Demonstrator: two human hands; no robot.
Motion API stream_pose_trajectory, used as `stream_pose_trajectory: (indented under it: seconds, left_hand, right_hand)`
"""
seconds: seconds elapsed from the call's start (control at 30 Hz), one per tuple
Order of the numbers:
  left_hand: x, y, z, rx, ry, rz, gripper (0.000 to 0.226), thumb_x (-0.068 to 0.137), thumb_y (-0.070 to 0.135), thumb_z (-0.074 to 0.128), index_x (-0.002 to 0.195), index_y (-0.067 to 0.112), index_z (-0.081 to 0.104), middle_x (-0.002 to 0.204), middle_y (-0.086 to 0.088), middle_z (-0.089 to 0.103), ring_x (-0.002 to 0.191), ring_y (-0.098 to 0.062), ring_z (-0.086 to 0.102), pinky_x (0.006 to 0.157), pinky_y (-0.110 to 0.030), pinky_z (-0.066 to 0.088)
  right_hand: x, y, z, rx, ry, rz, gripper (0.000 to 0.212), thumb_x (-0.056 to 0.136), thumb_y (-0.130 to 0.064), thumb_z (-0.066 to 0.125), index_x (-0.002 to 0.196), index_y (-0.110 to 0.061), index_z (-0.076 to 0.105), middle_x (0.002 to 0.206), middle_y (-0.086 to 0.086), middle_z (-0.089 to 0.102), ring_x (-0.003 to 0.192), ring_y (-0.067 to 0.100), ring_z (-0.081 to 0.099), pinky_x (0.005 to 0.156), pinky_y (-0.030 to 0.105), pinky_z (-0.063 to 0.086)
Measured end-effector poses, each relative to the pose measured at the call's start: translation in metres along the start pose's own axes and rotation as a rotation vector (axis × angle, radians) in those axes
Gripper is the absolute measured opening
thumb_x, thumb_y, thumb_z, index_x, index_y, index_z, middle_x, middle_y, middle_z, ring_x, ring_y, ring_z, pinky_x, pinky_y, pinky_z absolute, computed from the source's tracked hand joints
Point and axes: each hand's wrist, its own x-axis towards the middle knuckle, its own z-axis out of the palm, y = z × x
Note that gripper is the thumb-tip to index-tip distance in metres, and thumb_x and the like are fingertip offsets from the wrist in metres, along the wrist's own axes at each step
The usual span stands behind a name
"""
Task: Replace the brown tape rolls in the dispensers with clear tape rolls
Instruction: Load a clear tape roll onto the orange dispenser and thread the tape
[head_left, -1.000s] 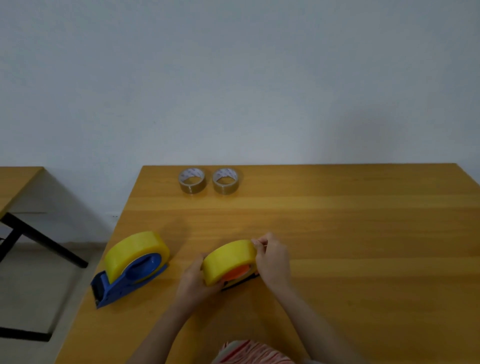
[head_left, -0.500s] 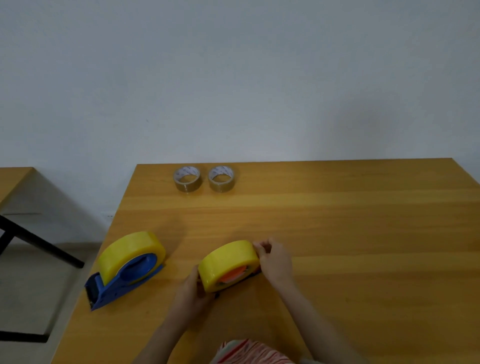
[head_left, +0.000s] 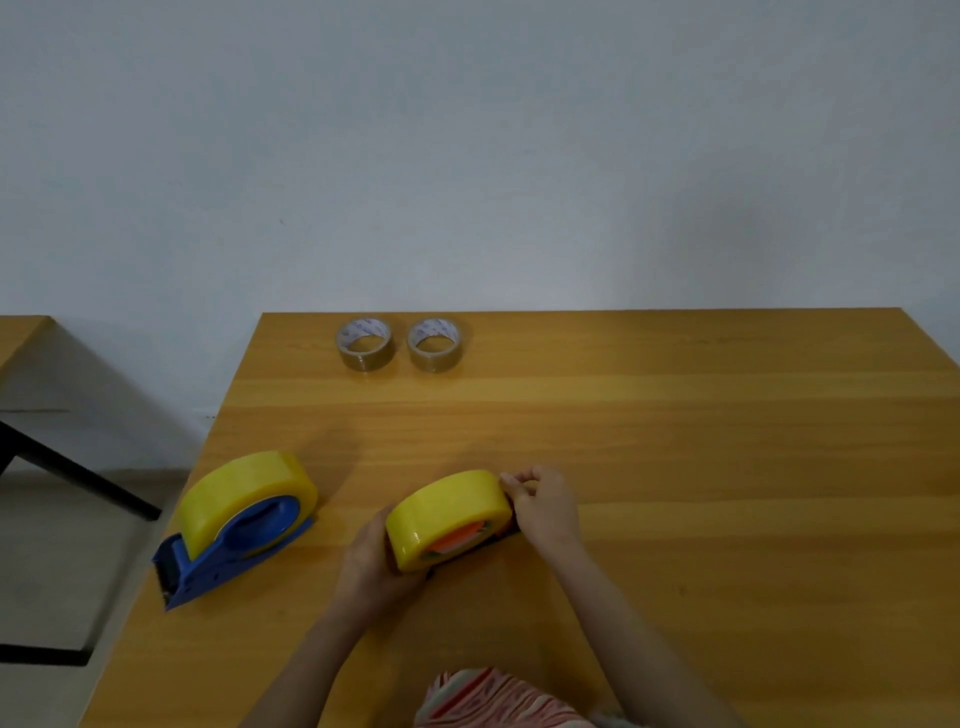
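Note:
A thick yellow tape roll (head_left: 449, 512) sits on an orange-red dispenser (head_left: 457, 543) near the table's front. My left hand (head_left: 371, 566) grips the dispenser's left end, which it hides. My right hand (head_left: 543, 512) presses against the roll's right side, fingers pinched at its top edge. To the left stands a blue dispenser (head_left: 218, 564) carrying another yellow roll (head_left: 247, 493), untouched. Two small brownish tape rolls (head_left: 364, 344) (head_left: 435, 344) lie flat side by side at the table's far edge.
The wooden table (head_left: 675, 467) ends at a pale wall behind. Its left edge drops to the floor, where a second table (head_left: 21, 332) with black legs stands. A striped garment (head_left: 493, 701) shows at the bottom.
The view has shifted slightly. My hands stay on the orange-red dispenser and its roll, with my right fingers still pinched at the roll's top right edge.

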Motion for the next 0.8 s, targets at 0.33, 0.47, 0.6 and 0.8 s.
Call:
stream_pose_trajectory:
  seconds: [0.33, 0.47, 0.6, 0.8]
  left_hand:
    - [0.007, -0.002, 0.002, 0.100, -0.010, 0.106, 0.095, 0.049, 0.052, 0.067, 0.125, -0.001, 0.048, 0.114, -0.022, 0.061, 0.107, -0.030, 0.057, 0.083, -0.035, 0.048]
    - [0.008, -0.002, 0.000, 0.082, 0.001, 0.127, 0.087, 0.049, 0.058, 0.060, 0.125, 0.022, 0.039, 0.114, -0.020, 0.063, 0.108, -0.027, 0.057, 0.083, -0.037, 0.049]
    - [0.010, -0.005, -0.001, 0.090, 0.015, 0.179, 0.080, 0.051, 0.055, 0.063, 0.120, 0.027, 0.033, 0.112, -0.020, 0.064, 0.103, -0.014, 0.047, 0.080, -0.023, 0.040]
    - [0.010, -0.004, -0.003, 0.086, -0.001, 0.181, 0.080, 0.049, 0.047, 0.071, 0.117, 0.029, 0.033, 0.108, -0.019, 0.064, 0.100, -0.011, 0.043, 0.079, -0.021, 0.034]
  right_hand:
    - [0.008, 0.010, -0.001, 0.011, -0.021, 0.020, 0.021, 0.093, -0.027, 0.055, 0.078, -0.013, 0.053, 0.094, 0.009, 0.060, 0.083, 0.020, 0.055, 0.069, 0.024, 0.035]
    - [0.008, 0.011, 0.000, -0.007, -0.022, 0.031, 0.021, 0.093, -0.025, 0.055, 0.078, -0.012, 0.057, 0.083, 0.010, 0.064, 0.079, 0.024, 0.059, 0.064, 0.028, 0.038]
    - [0.009, 0.014, 0.000, -0.021, -0.046, 0.056, 0.024, 0.093, -0.027, 0.056, 0.086, -0.006, 0.066, 0.090, 0.014, 0.070, 0.088, 0.028, 0.064, 0.066, 0.034, 0.046]
    - [0.010, 0.016, 0.002, -0.015, -0.017, 0.080, 0.021, 0.094, -0.024, 0.054, 0.077, -0.011, 0.059, 0.073, 0.006, 0.059, 0.077, 0.023, 0.054, 0.062, 0.027, 0.031]
